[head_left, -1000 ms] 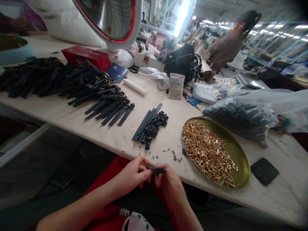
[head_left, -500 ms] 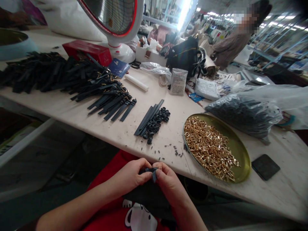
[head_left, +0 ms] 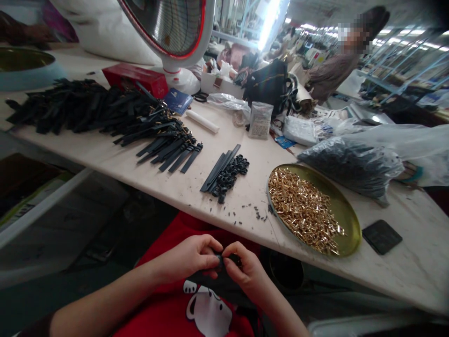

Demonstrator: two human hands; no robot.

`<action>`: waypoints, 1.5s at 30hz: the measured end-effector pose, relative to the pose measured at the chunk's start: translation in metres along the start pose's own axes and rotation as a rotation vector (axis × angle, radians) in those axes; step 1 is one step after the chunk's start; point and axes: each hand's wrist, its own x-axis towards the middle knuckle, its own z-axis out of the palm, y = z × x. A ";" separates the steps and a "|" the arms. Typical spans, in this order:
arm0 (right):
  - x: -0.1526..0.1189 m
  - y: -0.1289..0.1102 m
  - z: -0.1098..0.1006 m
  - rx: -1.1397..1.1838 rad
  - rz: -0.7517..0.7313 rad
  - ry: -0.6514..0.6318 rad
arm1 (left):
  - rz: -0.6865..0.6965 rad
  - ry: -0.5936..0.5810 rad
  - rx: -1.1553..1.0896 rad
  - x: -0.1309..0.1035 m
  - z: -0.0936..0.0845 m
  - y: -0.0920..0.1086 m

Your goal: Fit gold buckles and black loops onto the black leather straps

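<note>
My left hand [head_left: 200, 255] is closed, pinching a dark strap [head_left: 220, 261] between thumb and fingers above my lap. Most of the strap is hidden by the fingers. Right beside it, my right hand [head_left: 243, 267] has thumb and forefinger pinched together at the strap's edge; what lies between those fingertips is too small to make out. On the table edge ahead are small black loops [head_left: 228, 175] and flat black strips [head_left: 218, 168]. Gold metal buckles [head_left: 303, 206] fill much of a round tray [head_left: 351, 234] to the right.
A large pile of black straps [head_left: 87, 105] with gold buckles covers the table's left. Behind it stand a red box [head_left: 135, 79] and a fan [head_left: 171, 28]. A plastic bag of dark pieces [head_left: 354, 161] and a black square pad [head_left: 382, 236] lie right. A person [head_left: 333, 70] stands beyond.
My right hand has shifted slightly down, its fingers now pinched at the strap's edge. The strap's hanging end, visible before, is now mostly hidden. The view has shifted slightly.
</note>
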 end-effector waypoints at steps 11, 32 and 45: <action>-0.004 0.003 0.021 -0.100 -0.083 0.186 | -0.050 -0.042 0.374 -0.004 -0.002 0.004; 0.111 0.037 -0.027 -0.335 -0.178 0.445 | 0.164 0.730 1.182 0.121 -0.128 0.084; 0.107 0.029 -0.023 -0.371 -0.272 0.540 | 0.224 0.825 1.077 0.094 -0.109 0.089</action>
